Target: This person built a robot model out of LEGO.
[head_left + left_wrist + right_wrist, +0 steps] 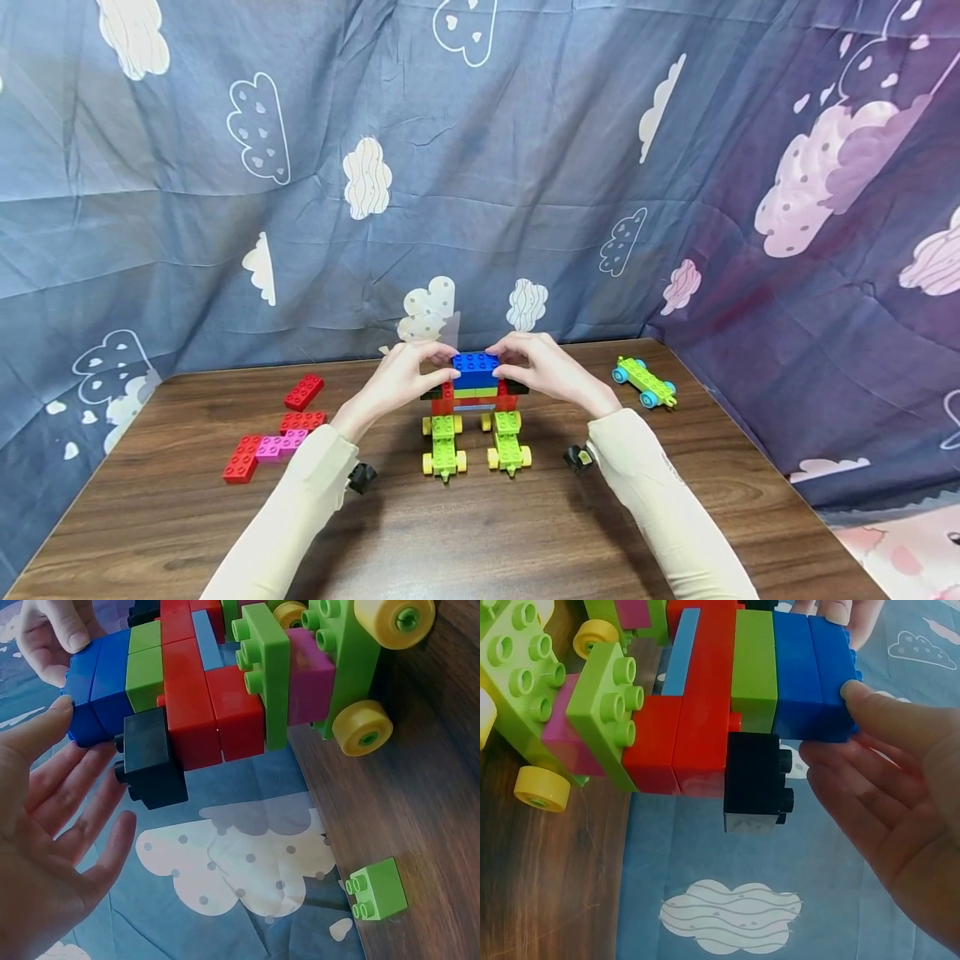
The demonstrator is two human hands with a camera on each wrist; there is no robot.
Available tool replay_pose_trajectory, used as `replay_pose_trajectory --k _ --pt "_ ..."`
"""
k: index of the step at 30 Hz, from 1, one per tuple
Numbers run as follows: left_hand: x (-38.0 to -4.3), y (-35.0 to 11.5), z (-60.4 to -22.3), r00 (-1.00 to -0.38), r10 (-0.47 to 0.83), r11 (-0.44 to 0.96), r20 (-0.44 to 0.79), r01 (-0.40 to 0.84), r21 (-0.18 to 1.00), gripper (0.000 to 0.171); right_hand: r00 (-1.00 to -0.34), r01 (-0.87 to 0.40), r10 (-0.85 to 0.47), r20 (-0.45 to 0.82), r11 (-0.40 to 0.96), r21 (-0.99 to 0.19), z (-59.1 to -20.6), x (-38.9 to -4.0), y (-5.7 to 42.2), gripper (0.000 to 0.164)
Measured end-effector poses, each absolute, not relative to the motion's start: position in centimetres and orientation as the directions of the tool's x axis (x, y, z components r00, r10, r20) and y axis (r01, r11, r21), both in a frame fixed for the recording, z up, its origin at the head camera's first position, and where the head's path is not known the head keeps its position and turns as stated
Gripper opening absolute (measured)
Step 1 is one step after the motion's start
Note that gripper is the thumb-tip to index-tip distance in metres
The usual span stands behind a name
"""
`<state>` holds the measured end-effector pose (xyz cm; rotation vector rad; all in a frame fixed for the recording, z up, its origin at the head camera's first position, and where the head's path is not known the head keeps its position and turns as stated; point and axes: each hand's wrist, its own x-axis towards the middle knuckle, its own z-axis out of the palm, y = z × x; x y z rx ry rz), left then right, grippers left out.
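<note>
Between my hands stands a tall build of toy bricks, topped by two stacked blue bricks (474,367). My left hand (405,372) pinches the left end of these blue bricks, thumb in front and fingers behind. My right hand (546,372) grips the right end the same way. Under the blue lies a lime green layer (145,675), then red bricks (195,705). A black brick (154,757) juts out on the left side, another black brick (751,772) on the right. Two lime wheeled bases (444,450) with yellow wheels carry the build.
Left on the wooden table (465,542) lie several loose red bricks (303,392) and pink bricks (270,448). A lime wheeled base (647,383) with blue wheels sits at the right. One small green brick (381,889) shows near the back edge. A cloud-patterned curtain (315,217) hangs behind.
</note>
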<state>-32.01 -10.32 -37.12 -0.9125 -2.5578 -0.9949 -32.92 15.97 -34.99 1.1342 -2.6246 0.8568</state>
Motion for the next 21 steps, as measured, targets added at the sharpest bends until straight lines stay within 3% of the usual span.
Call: replay_pose_trajectory --k 21 --pt "-31.74 -10.23 -36.63 -0.803 0.45 0.6 0.39 0.596 0.534 0.032 -0.722 -0.686 -0.605 0.335 0.567 -0.455 -34.83 -32.66 15.82 0.028"
